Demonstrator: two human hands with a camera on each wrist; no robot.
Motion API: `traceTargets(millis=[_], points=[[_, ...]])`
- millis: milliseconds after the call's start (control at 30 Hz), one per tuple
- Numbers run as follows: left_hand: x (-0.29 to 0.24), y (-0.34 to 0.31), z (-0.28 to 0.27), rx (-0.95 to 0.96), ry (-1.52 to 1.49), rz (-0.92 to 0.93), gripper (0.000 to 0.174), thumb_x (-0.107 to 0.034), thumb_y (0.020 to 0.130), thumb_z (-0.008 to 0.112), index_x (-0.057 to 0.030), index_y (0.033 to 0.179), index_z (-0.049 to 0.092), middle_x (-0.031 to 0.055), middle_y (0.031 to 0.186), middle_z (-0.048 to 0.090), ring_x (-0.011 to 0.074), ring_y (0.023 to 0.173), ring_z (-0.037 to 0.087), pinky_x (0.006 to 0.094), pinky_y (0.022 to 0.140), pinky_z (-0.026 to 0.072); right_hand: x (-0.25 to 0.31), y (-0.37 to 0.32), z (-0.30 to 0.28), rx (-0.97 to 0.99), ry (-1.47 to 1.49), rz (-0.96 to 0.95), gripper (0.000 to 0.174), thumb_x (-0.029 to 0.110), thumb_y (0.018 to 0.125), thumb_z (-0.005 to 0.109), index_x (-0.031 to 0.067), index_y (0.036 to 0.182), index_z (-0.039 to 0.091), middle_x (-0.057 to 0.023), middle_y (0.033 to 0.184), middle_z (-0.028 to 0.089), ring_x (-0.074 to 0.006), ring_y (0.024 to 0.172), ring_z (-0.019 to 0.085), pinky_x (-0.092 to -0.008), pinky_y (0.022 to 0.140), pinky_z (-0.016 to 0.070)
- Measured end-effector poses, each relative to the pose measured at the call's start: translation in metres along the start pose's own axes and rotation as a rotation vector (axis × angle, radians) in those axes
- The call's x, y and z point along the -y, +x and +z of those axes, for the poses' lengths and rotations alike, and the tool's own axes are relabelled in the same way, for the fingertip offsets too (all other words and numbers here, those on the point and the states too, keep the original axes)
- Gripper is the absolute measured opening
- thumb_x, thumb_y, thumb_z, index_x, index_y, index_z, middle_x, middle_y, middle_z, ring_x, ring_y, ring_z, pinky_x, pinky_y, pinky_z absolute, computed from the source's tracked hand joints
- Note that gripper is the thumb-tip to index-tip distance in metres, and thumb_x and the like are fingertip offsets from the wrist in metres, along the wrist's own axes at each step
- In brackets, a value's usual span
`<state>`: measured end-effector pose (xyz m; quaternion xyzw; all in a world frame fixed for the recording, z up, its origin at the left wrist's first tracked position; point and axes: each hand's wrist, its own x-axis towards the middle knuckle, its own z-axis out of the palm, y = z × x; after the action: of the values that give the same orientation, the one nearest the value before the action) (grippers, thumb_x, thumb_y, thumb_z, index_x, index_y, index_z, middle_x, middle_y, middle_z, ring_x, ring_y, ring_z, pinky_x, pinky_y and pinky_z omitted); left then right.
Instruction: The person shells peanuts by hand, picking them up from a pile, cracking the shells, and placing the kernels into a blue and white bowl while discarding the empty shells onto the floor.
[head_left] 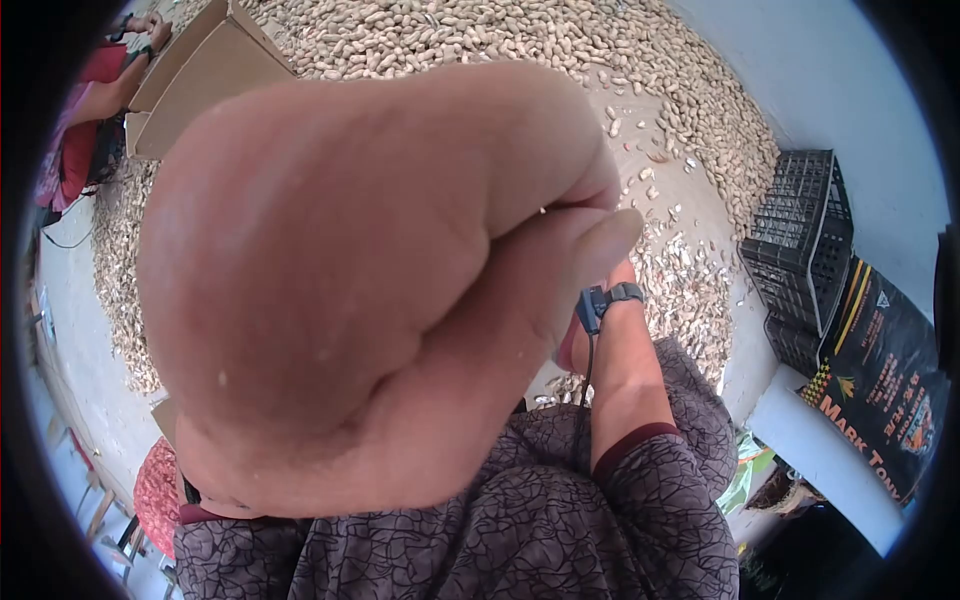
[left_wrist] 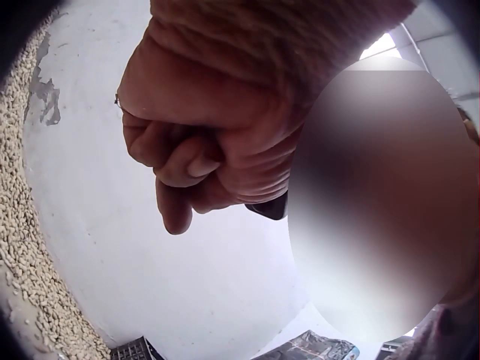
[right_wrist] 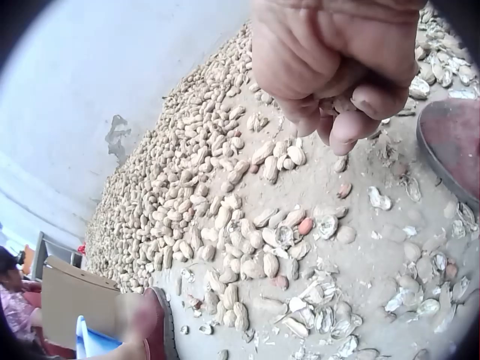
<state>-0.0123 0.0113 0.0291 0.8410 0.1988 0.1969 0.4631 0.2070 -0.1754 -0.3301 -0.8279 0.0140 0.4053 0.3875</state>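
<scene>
My left hand (head_left: pixel 350 260) is raised right before the head camera and fills much of that view. In the left wrist view the same hand (left_wrist: pixel 217 127) has curled fingers, one of them hanging lower, and no held thing shows. A blurred head (left_wrist: pixel 382 195) is close beside it. Lower down, my right hand (right_wrist: pixel 337 67) hovers above the floor, its fingers curled in toward the thumb. Between its fingertips shows a small pale piece (right_wrist: pixel 341 103), mostly hidden. Loose peanuts (right_wrist: pixel 277 157) and cracked shells (right_wrist: pixel 322 311) lie under that hand.
A wide heap of peanuts (head_left: pixel 450 40) spreads along the wall. Black plastic crates (head_left: pixel 795 225) and a black printed bag (head_left: pixel 880 380) stand at the right. At the far left are a cardboard box (head_left: pixel 205 80) and another person (head_left: pixel 95 105). Reddish shoes (right_wrist: pixel 454 142) flank the shells.
</scene>
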Motion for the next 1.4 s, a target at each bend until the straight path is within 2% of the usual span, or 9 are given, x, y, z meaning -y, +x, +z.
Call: traceTargets(millis=[567, 633, 733, 833, 867, 1100, 1233, 1333, 1400], points=[[0.004, 0.006, 0.005, 0.023, 0.011, 0.171, 0.006, -0.005, 0.077, 0.056, 0.0000, 0.076, 0.059, 0.0022, 0.060, 0.054, 0.0068, 0.050, 0.049, 0.0198, 0.046, 0.0367, -0.021, -0.001, -0.039, -0.163, -0.094, -0.035, 0.015, 0.011, 0.075, 0.053, -0.0011, 0.071, 0.061, -0.0079, 0.055, 0.057, -0.0113, 0.042, 0.051, -0.0239, 0.036, 0.0372], [0.007, 0.004, 0.006, 0.013, 0.010, 0.162, 0.007, -0.006, 0.077, 0.056, 0.0000, 0.076, 0.059, 0.0021, 0.061, 0.054, 0.0066, 0.050, 0.049, 0.0198, 0.045, 0.0367, -0.033, -0.002, -0.051, -0.218, -0.321, -0.205, 0.018, 0.014, 0.074, 0.052, -0.0012, 0.076, 0.062, -0.0114, 0.058, 0.059, -0.0183, 0.048, 0.058, -0.0300, 0.049, 0.0466], [0.008, 0.003, 0.004, 0.015, 0.013, 0.131, 0.007, -0.007, 0.077, 0.056, 0.0001, 0.076, 0.059, 0.0021, 0.060, 0.054, 0.0065, 0.050, 0.049, 0.0197, 0.045, 0.0367, -0.026, -0.019, -0.057, -0.125, -0.820, -0.059, 0.022, 0.017, 0.073, 0.051, 0.0006, 0.082, 0.063, -0.0166, 0.071, 0.062, -0.0269, 0.068, 0.063, -0.0343, 0.068, 0.0486], [0.009, 0.003, 0.006, 0.030, 0.017, 0.094, 0.008, -0.008, 0.077, 0.056, 0.0001, 0.076, 0.059, 0.0022, 0.059, 0.053, 0.0067, 0.050, 0.049, 0.0197, 0.045, 0.0365, -0.055, -0.015, -0.051, -0.047, -0.903, -0.047, 0.023, 0.017, 0.072, 0.051, 0.0034, 0.086, 0.063, -0.0185, 0.088, 0.061, -0.0297, 0.090, 0.058, -0.0354, 0.080, 0.0451], [0.008, 0.004, 0.007, 0.033, 0.018, 0.079, 0.008, -0.008, 0.076, 0.056, 0.0001, 0.076, 0.059, 0.0022, 0.059, 0.053, 0.0068, 0.050, 0.049, 0.0199, 0.045, 0.0364, -0.050, -0.025, -0.046, -0.026, -0.929, -0.013, 0.025, 0.016, 0.071, 0.051, 0.0064, 0.091, 0.063, -0.0175, 0.099, 0.059, -0.0291, 0.097, 0.055, -0.0359, 0.082, 0.0441], [0.007, 0.010, 0.015, 0.053, 0.105, 0.071, 0.007, -0.006, 0.074, 0.056, 0.0003, 0.076, 0.059, 0.0019, 0.055, 0.050, 0.0078, 0.049, 0.048, 0.0213, 0.046, 0.0366, -0.062, -0.036, -0.020, -0.047, -1.105, -0.012, 0.028, 0.012, 0.071, 0.052, 0.0060, 0.097, 0.061, -0.0167, 0.103, 0.058, -0.0291, 0.098, 0.055, -0.0369, 0.083, 0.0436], [0.008, 0.013, 0.020, 0.073, 0.053, 0.079, 0.006, -0.005, 0.074, 0.055, 0.0004, 0.075, 0.059, 0.0023, 0.054, 0.050, 0.0085, 0.049, 0.047, 0.0209, 0.048, 0.0376, -0.065, -0.035, -0.021, -0.031, -1.091, -0.038, 0.026, 0.014, 0.071, 0.054, 0.0067, 0.095, 0.062, -0.0171, 0.103, 0.058, -0.0298, 0.100, 0.054, -0.0368, 0.085, 0.0425], [0.011, 0.018, 0.018, 0.116, 0.003, 0.127, 0.007, -0.004, 0.075, 0.055, 0.0009, 0.076, 0.059, 0.0025, 0.056, 0.050, 0.0083, 0.050, 0.047, 0.0205, 0.051, 0.0384, -0.065, -0.028, -0.022, -0.080, -0.909, -0.154, 0.021, 0.015, 0.074, 0.056, 0.0034, 0.090, 0.062, -0.0154, 0.090, 0.063, -0.0268, 0.081, 0.061, -0.0338, 0.071, 0.0479], [0.014, 0.018, 0.016, 0.143, -0.025, 0.160, 0.007, -0.004, 0.076, 0.054, 0.0014, 0.077, 0.058, 0.0025, 0.057, 0.051, 0.0078, 0.051, 0.047, 0.0202, 0.053, 0.0387, -0.037, -0.037, -0.020, 0.102, -0.137, -0.004, 0.016, 0.015, 0.077, 0.057, 0.0012, 0.083, 0.062, -0.0097, 0.073, 0.063, -0.0154, 0.056, 0.058, -0.0251, 0.049, 0.0445]])
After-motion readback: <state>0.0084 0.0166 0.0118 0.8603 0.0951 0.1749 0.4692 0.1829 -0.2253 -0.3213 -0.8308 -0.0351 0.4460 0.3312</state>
